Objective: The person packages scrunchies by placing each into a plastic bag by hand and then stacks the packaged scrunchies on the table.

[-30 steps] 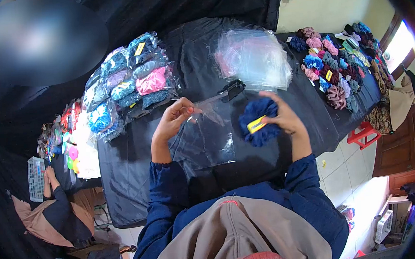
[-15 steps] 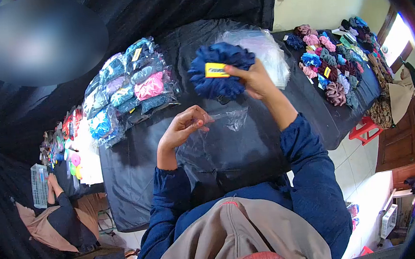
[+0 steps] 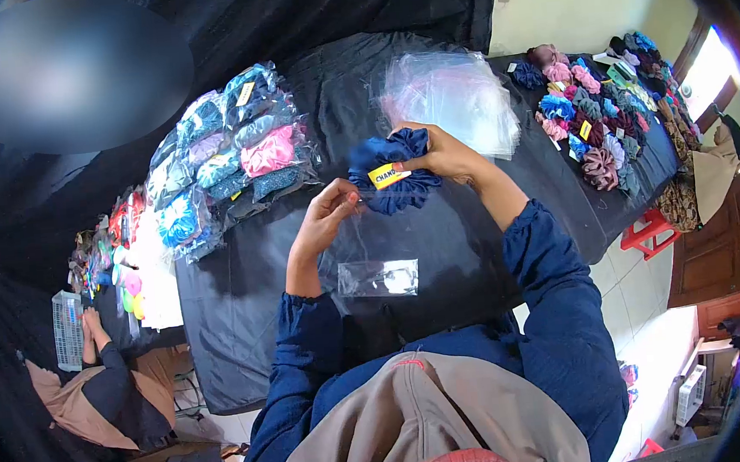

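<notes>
Now left hand (image 3: 326,217) is pinching bag (image 3: 380,279), right hand (image 3: 448,157) clasping scrunchie (image 3: 406,192); seemingly both are being aligned, calling next for a widened bag.

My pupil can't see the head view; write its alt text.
The right hand holds a navy scrunchie with a yellow label next to the left hand, which pinches a clear bag over a black-covered table. Beyond lie bagged scrunchies at left, a pile of clear bags, and loose scrunchies at right.

navy scrunchie (image 3: 404,197), yellow label (image 3: 382,177), black tablecloth (image 3: 467,263)
</notes>
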A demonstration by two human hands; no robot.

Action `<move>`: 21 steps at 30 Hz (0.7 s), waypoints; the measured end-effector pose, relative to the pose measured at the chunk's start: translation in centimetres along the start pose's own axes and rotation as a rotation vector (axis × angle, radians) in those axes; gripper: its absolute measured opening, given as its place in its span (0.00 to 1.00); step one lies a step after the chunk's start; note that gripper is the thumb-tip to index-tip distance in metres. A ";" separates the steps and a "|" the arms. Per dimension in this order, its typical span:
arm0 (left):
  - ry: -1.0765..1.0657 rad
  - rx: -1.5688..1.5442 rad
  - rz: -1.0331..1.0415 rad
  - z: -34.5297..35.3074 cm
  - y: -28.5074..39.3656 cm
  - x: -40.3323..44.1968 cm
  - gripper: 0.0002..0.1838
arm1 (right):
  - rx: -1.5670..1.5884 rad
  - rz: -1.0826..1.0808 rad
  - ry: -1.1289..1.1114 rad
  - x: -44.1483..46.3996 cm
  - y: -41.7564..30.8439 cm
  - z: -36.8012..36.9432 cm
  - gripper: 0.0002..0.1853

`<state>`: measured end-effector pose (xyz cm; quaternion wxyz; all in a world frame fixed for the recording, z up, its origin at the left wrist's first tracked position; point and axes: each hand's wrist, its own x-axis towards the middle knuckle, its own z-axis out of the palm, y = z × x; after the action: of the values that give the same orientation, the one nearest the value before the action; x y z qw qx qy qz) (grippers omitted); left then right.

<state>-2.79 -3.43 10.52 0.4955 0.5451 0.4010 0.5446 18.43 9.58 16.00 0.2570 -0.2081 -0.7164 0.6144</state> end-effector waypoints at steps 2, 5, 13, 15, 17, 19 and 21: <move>0.024 0.036 -0.019 0.5 -0.2 0.3 0.06 | 0.122 0.042 0.002 -0.1 -0.2 0.7 0.19; 0.117 0.061 -0.001 0.8 -1.6 0.8 0.08 | 0.229 0.049 -0.008 0.0 0.0 1.6 0.20; 0.232 -0.056 0.080 1.6 -2.3 1.5 0.07 | 0.164 0.148 -0.084 1.1 1.3 0.9 0.21; 0.245 -0.087 -0.003 1.7 -2.4 1.6 0.06 | 0.074 0.205 -0.107 1.8 1.6 -0.2 0.19; 0.232 -0.070 0.079 1.9 -3.3 1.8 0.06 | 0.000 0.269 -0.153 3.1 3.6 -1.5 0.20; 0.219 -0.075 0.058 2.1 -3.0 1.7 0.06 | -0.099 0.301 -0.164 3.0 1.7 -1.5 0.22; 0.204 -0.086 0.026 2.2 -2.6 1.5 0.06 | -0.197 0.333 -0.175 2.9 0.2 -1.6 0.24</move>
<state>-0.17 -1.68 8.48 0.4680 0.4702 0.4184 0.6204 17.18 12.59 16.28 0.0671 -0.2938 -0.7483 0.5909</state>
